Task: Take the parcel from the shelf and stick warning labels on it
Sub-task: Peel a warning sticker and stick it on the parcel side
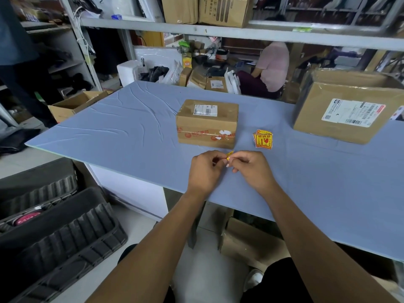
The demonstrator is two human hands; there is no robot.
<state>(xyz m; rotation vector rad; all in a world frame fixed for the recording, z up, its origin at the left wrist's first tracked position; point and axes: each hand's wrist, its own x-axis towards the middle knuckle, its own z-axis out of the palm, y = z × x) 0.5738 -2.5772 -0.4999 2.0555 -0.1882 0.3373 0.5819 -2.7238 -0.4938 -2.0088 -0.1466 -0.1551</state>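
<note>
A small brown cardboard parcel (207, 123) with a white shipping label and orange tape stands on the blue table (122, 132). To its right lies a small stack of yellow and red warning labels (263, 139). Just in front of the parcel, my left hand (205, 169) and my right hand (251, 167) meet above the table. Both pinch one yellow warning label (229, 154) between their fingertips. Most of that label is hidden by my fingers.
A large cardboard box (347, 110) with a printed label sits at the table's right. An open box (74, 104) stands past the left edge, black trays (56, 232) lie on the floor at left. A seated person in pink (273, 66) is behind the table, under a shelf (218, 30).
</note>
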